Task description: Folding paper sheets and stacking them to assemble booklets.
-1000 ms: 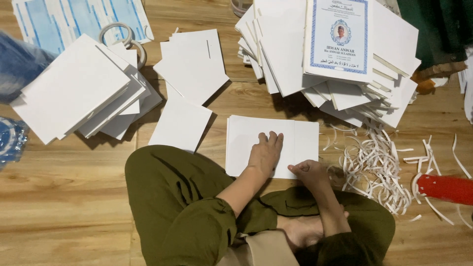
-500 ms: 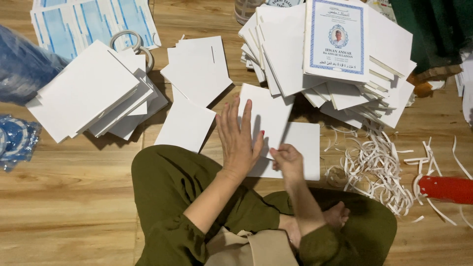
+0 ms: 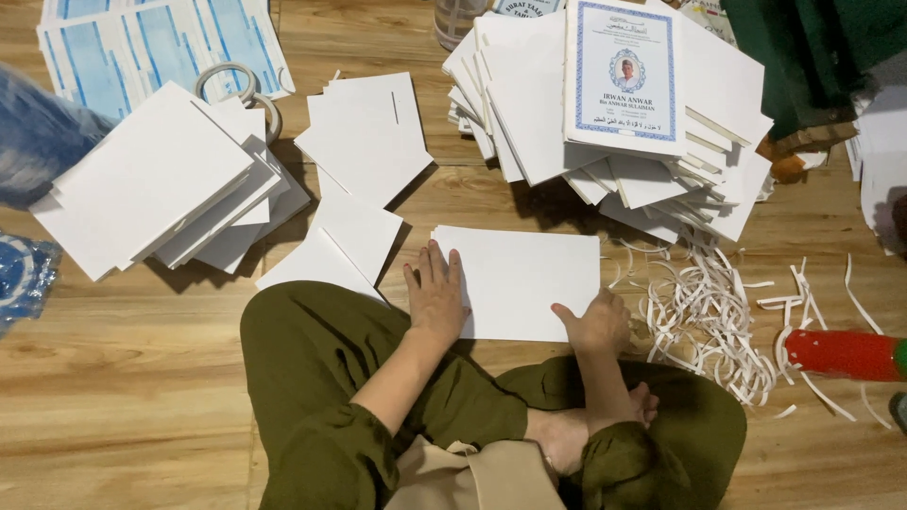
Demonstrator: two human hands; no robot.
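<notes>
A blank white sheet (image 3: 524, 274) lies flat on the wooden floor in front of my crossed legs. My left hand (image 3: 436, 291) rests palm-down on its near left corner, fingers together and pointing away from me. My right hand (image 3: 595, 321) sits at the sheet's near right edge with the thumb on the paper and the fingers curled. Neither hand lifts the sheet.
A heap of white booklets (image 3: 624, 113) topped by a blue-bordered printed cover lies ahead right. A stack of white boards (image 3: 161, 179) is at left, and loose white cards (image 3: 364, 132) lie ahead. Paper strips (image 3: 709, 312) and a red cylinder (image 3: 841, 354) lie at right, blue-printed sheets (image 3: 142, 47) at far left.
The sheet was folded upward under my hands half a second ago; now it lies flat and wider. My left hand slid down to the near left corner, my right to the near right edge.
</notes>
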